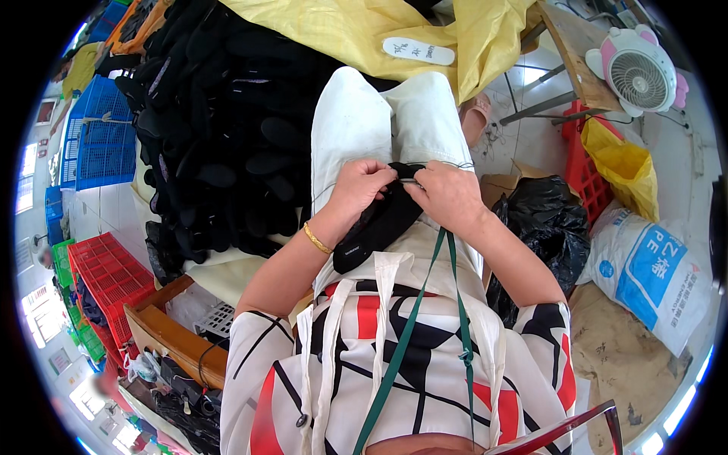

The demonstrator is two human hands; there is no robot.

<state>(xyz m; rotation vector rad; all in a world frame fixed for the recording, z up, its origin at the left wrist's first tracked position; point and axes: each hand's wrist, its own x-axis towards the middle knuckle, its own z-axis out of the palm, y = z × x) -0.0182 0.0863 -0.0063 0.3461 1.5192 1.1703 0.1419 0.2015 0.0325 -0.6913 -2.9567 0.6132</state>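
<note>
A black shoe insole point(377, 225) lies on my lap over white trousers point(356, 121). My left hand point(360, 187) is closed on its upper end, fingers curled over the edge. My right hand point(447, 193) pinches the same end from the right, and a thin thread point(453, 164) runs out from between the fingers. Both hands touch each other at the insole's top. A gold bangle point(317, 239) sits on my left wrist.
A large heap of black insoles point(220, 129) rises on my left. A yellow sack point(356, 30) lies ahead with a white insole point(418, 51) on it. Red crates point(106, 277), blue crates point(95, 144), a black bag point(542, 220), a white sack point(652, 277) and a small fan point(641, 76) surround me.
</note>
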